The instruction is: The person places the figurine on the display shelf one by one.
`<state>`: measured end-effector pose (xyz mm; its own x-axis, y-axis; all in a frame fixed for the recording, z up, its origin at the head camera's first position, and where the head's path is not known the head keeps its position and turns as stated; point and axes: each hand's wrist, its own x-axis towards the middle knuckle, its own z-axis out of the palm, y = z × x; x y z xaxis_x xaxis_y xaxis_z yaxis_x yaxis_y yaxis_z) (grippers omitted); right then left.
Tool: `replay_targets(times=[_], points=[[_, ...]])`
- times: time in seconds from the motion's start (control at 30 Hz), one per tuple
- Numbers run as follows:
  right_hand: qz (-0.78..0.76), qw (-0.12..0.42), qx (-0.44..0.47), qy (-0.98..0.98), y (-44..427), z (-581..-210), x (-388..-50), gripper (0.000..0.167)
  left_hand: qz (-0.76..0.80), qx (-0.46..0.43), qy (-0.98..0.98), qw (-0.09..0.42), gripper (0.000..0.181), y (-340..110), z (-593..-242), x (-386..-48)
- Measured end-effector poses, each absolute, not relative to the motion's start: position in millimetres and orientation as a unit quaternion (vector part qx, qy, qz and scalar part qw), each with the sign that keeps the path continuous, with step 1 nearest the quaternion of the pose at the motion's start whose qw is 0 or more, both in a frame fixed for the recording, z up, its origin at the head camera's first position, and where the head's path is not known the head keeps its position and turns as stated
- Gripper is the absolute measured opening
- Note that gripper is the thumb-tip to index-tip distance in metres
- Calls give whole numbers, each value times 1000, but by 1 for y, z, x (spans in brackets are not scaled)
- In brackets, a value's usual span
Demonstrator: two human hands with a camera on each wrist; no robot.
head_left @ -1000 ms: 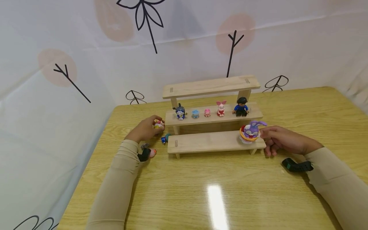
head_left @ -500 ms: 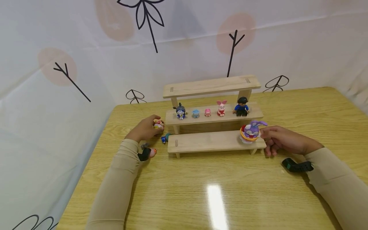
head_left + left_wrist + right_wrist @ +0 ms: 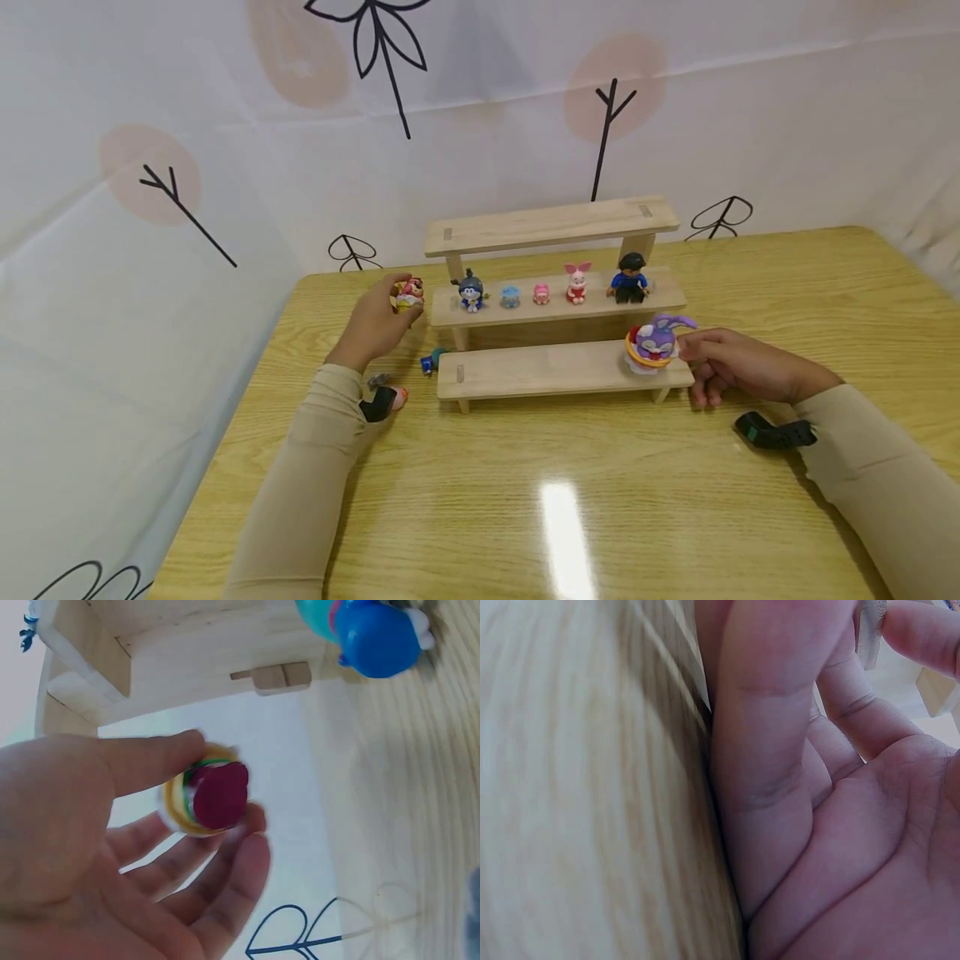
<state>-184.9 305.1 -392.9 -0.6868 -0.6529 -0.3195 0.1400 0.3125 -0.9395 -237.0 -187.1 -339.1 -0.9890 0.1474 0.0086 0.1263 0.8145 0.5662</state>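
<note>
My left hand [image 3: 375, 323] pinches a small toy figure [image 3: 410, 294] with a pink top and a yellow lower part, just left of the three-tier wooden display stand [image 3: 525, 371]. In the left wrist view, thumb and fingers curl round the figure [image 3: 217, 791], its dark red underside facing the camera. My right hand [image 3: 738, 364] is at the right end of the lowest step; in the right wrist view its thumb [image 3: 919, 634] and a finger pinch the board's edge [image 3: 871, 634]. Beside that hand, a purple rabbit figure [image 3: 654, 343] in a cup sits on the step.
Several figures stand on the middle step, among them a pink piglet [image 3: 576, 285] and a black-capped figure [image 3: 631, 282]. A blue figure [image 3: 429, 364] lies by the stand's left foot. A grey piece [image 3: 377, 381] and a pinkish toy [image 3: 400, 397] lie near my left wrist.
My left hand has lifted the pink-and-yellow figure off the table and moved it away from me, slightly left. The right hand and the stand have stayed put.
</note>
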Motion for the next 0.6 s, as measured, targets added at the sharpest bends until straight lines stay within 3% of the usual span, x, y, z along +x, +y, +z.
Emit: replay_targets(times=[0.6], points=[[-554, 345, -166, 739, 303, -392, -183, 26, 444, 82, 859, -241, 59, -174, -314, -222]])
